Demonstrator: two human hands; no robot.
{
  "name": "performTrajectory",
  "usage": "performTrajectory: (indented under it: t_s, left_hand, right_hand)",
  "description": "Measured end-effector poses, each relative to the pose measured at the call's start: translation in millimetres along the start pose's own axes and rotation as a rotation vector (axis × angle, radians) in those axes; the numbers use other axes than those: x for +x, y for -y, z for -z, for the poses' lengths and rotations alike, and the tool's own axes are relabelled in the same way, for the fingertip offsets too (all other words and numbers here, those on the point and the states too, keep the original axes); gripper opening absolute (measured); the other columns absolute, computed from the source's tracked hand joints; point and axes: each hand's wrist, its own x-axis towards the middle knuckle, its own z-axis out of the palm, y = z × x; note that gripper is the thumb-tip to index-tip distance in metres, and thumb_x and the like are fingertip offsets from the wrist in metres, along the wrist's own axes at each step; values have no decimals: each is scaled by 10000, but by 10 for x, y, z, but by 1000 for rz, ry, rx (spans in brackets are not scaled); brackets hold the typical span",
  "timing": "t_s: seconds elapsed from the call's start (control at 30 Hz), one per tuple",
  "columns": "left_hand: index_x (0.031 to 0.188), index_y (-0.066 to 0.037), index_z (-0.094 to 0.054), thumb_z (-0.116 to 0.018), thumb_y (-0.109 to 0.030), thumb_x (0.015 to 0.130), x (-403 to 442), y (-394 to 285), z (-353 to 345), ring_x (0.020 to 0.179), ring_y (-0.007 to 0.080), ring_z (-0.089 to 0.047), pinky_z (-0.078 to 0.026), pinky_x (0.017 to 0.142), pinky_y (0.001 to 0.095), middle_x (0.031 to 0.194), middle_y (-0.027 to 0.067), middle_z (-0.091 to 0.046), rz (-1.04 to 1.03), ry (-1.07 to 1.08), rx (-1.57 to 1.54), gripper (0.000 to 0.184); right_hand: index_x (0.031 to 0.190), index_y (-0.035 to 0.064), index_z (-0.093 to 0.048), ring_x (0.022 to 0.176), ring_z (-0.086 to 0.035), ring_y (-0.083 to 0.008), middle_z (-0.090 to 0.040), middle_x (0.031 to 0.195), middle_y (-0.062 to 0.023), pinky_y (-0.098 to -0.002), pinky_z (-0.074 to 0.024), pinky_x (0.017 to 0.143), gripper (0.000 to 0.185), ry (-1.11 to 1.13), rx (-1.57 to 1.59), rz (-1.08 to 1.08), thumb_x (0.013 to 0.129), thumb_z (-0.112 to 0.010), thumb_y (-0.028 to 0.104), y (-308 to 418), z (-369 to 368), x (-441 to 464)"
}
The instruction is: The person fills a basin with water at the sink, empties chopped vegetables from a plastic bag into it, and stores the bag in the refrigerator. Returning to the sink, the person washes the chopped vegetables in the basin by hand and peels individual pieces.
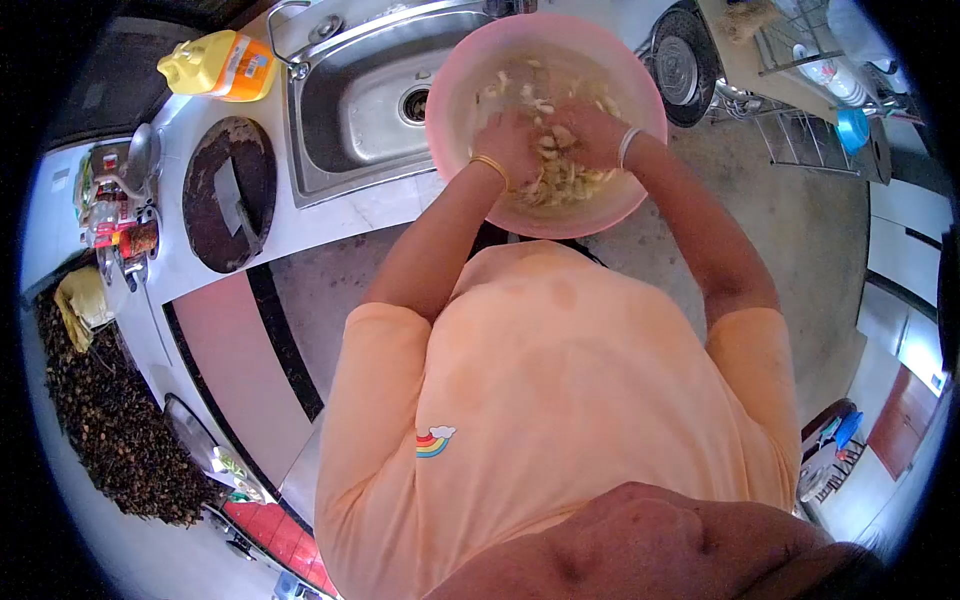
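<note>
Inside the basin [448, 105], pale, wet pieces [560, 186] surround the left hand [509, 147] and right hand [594, 134], grip unclear.

Head-worn view, facing down, near pink basin [450, 130]

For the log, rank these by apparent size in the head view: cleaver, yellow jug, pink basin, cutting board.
Largest to smallest, as they look:
1. Pink basin, by a wide margin
2. Cutting board
3. Yellow jug
4. Cleaver, lying on the board
Lens distortion makes true sizes unsure.
</note>
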Motion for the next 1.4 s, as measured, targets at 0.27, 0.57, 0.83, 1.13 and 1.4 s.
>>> performTrajectory:
  t_s: [0.27, 0.57, 0.83, 1.13, 1.4]
  left_hand:
    - [1355, -166, -387, -571, -218, 808, -252, -163, -227, 1240, 436, -358, -334, 1021, 491, 1427, 151, -276, -64, 223, 212, 579]
    - [1231, -134, -503, -603, -140, 754, -141, -173, 90, 1088, 348, -534, -443, 916, 424, 1178, 189, -552, -5, 296, 72, 487]
    - [1199, -116, -497, -654, -246, 724, -67, -143, 48, 1016, 340, -571, -483, 823, 433, 1184, 167, -533, 245, 1, -142, 517]
    - [1173, -108, -523, -575, -371, 783, -186, -233, 190, 1148, 358, -453, -349, 965, 510, 1241, 193, -463, 151, -270, 88, 473]
    - [1286, -122, -452, -523, -457, 821, -111, -93, 99, 1249, 354, -377, -301, 1013, 507, 1355, 195, -387, 270, -387, 122, 577]
  right_hand:
    - [1296, 122, -449, 1180, -433, -371, -367, 1336, -169, -504, -385, 960, 630, 297, -371, -381, 721, -681, 234, 506, -501, -94]
    - [1171, 53, -490, 966, -567, -391, -536, 1088, -243, -423, -466, 837, 453, 130, -9, -301, 733, -602, 81, 294, -520, 48]
    - [1134, 18, -501, 1022, -569, -355, -587, 1065, -248, -439, -466, 847, 366, -30, 161, -565, 821, -551, 202, 327, -250, 26]
    - [1109, 27, -541, 1095, -511, -336, -556, 1144, -161, -434, -433, 888, 395, -396, -98, -324, 850, -554, 325, 596, -19, -414]
    - [1109, 9, -543, 1017, -525, -359, -567, 1061, -188, -460, -411, 896, 351, -801, -26, -368, 825, -578, 211, 461, -118, -1114]
